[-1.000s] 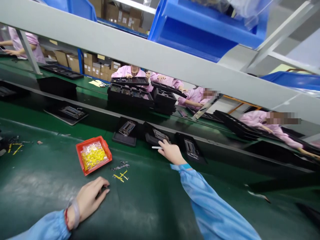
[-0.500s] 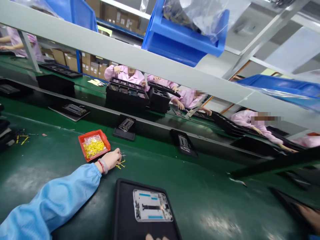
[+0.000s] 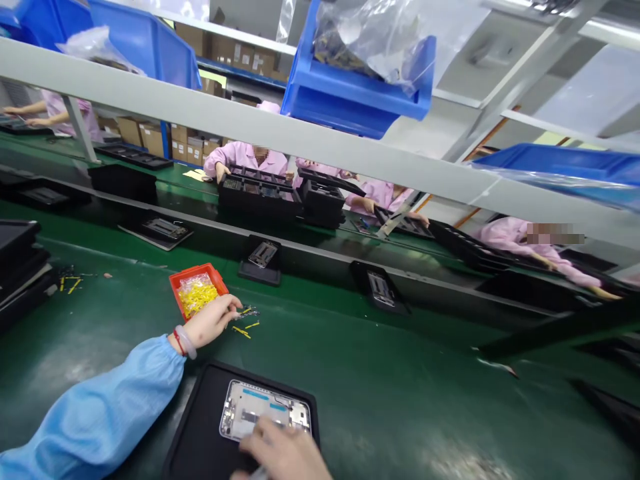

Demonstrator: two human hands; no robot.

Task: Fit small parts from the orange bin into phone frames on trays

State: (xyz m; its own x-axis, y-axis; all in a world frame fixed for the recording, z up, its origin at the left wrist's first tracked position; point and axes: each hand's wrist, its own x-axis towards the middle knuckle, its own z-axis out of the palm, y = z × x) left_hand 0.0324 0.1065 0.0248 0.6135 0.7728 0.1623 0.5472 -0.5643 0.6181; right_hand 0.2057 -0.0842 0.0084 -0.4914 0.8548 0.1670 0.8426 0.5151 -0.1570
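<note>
My left hand (image 3: 213,320) reaches out in a blue sleeve and pinches at small yellow and metal parts (image 3: 246,321) lying loose on the green mat, right beside an orange tray (image 3: 176,287) of yellow pieces in a plastic bag. My right hand (image 3: 285,453) rests at the bottom edge on a black tray (image 3: 200,427) that carries a silver phone frame (image 3: 265,415); its fingers curl over the frame's near edge and seem to hold a thin tool that I cannot make out.
A conveyor belt beyond the mat carries black trays with phone frames (image 3: 263,257) (image 3: 380,288). Stacked black trays (image 3: 17,263) stand at the left. Several people in pink sit across the line. Blue bins (image 3: 350,80) hang on an overhead rail.
My right hand pulled a black tray with a phone frame off the belt toward me and now rests on it. My left hand moved forward to the loose parts by the orange tray.
</note>
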